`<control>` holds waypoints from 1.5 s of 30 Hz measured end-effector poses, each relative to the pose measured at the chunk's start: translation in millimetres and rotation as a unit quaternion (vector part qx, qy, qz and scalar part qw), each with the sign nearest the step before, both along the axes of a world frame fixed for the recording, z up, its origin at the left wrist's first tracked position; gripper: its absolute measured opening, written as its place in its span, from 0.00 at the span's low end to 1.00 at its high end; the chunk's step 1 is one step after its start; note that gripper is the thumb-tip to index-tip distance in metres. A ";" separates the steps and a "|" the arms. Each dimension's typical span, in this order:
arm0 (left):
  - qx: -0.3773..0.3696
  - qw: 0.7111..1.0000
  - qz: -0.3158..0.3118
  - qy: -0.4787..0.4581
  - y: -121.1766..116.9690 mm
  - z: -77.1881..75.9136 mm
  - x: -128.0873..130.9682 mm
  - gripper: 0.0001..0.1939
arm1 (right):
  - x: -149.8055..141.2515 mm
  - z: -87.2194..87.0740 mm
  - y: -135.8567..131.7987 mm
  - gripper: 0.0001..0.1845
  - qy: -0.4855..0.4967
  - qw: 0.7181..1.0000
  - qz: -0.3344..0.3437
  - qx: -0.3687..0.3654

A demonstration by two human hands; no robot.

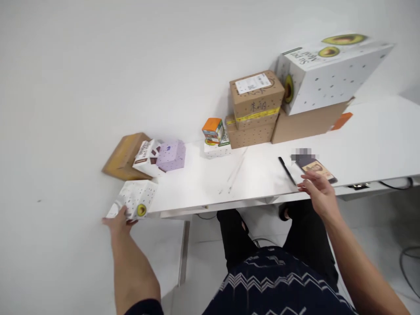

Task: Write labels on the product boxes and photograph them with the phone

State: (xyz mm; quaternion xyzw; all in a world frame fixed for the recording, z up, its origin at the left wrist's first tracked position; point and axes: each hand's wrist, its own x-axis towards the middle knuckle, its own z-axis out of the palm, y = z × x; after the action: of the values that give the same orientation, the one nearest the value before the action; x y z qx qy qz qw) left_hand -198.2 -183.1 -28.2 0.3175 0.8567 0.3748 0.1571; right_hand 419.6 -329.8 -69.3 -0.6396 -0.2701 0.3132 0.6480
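Note:
At the far left end of the table, my left hand [120, 219] grips the near edge of a small white avocado-print box [144, 192]. Its thumb and fingers spread around the corner, partly hidden by the wrist. My right hand [320, 192] hovers at the front edge on the right, fingers loosely bent and apart, with nothing visible in them. Just beyond those fingers lies a dark smartphone [330, 176] with a picture on it. A black pen [287, 171] rests left of the phone.
Behind the left box sit a brown carton [123, 153], a white-and-brown box [144, 159] and a lilac box [172, 156]. An orange box [213, 129] tops a white one [218, 151]. Stacked cartons [257, 105] and a large avocado box [331, 83] stand against the wall.

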 end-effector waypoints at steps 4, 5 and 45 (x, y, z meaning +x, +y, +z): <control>0.036 0.982 0.082 -0.164 -23.5 -9.1 22.7 0.31 | -13.1 2.7 -2.8 0.22 -0.008 0.999 0.041 -0.003; 0.052 0.978 0.085 -0.185 -32.5 -11.2 30.3 0.31 | -15.6 3.3 -3.5 0.22 -0.013 0.998 0.055 -0.004; -0.063 0.850 -0.498 -0.159 -40.2 -37.5 348.5 0.35 | -45.6 -8.5 13.2 0.24 -0.253 0.949 0.173 -0.073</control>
State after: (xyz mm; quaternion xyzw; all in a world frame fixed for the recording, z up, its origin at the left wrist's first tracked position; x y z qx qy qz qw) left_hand 150.3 -223.3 -65.7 0.6272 0.5690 0.2370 0.4761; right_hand 374.0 -316.6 -77.7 -0.6869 -0.5078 0.2669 0.4461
